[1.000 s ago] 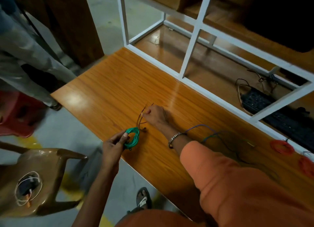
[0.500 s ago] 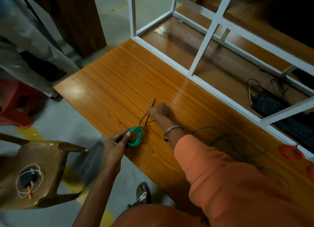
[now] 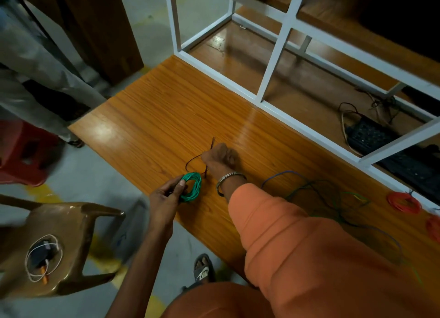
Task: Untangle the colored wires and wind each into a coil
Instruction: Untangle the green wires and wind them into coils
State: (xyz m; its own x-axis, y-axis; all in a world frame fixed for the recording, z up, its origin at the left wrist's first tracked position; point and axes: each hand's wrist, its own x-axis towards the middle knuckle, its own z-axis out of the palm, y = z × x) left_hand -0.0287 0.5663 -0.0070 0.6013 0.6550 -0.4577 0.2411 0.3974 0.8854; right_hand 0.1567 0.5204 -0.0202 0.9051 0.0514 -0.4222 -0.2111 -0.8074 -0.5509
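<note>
My left hand [image 3: 167, 197] pinches a small green wire coil [image 3: 193, 186] at the near edge of the wooden table [image 3: 152, 117]. Just beyond the coil, my right hand [image 3: 217, 159] is curled round a thin dark wire [image 3: 191, 161] that loops on the table and pokes up past the fist. To the right of my orange sleeve lies a loose tangle of purple, green and dark wires [image 3: 316, 193]. A wound red coil [image 3: 404, 202] lies at the far right, with another red coil [image 3: 433, 228] at the frame edge.
A white metal frame [image 3: 273, 55] borders the table's far side, with a black keyboard [image 3: 371, 136] and cables behind it. A brown plastic chair [image 3: 62, 246] carrying a white cord stands at lower left. Another person's legs [image 3: 35, 62] and a red stool [image 3: 22, 153] stand at left.
The view has shifted a little. My right hand has pulled the dark wire slightly, so its loop lies lower and wider near the green coil. My left hand keeps its hold on the coil.
</note>
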